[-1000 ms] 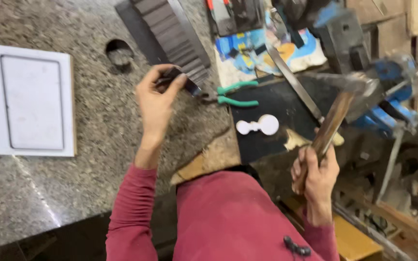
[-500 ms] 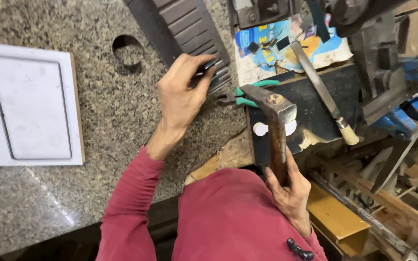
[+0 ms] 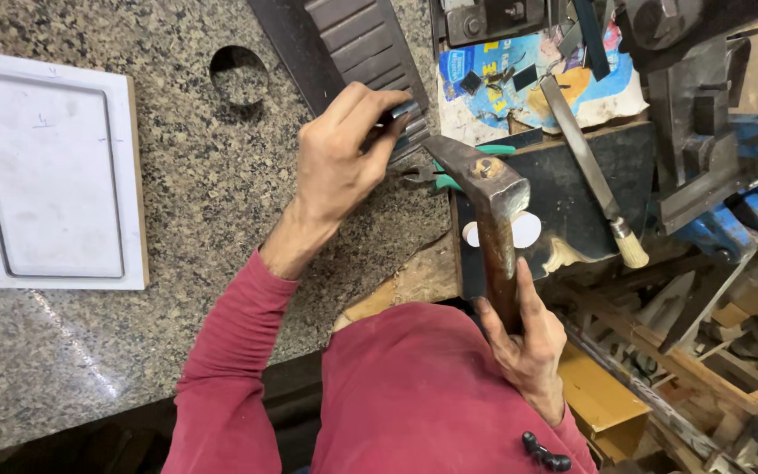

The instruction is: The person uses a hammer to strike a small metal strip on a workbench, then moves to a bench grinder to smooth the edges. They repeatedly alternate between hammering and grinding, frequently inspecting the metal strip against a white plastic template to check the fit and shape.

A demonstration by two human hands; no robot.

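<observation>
Hammer swung down twd bench, right hand gripping handle, left hand pinching metal piece

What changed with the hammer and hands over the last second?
The right hand swung the hammer in from the right, so its head now sits close to the small dark piece pinched by the left hand. Both grips stayed, and the left hand stayed at the ribbed strip.

Hammer right of ribbed panel — board far left
</observation>
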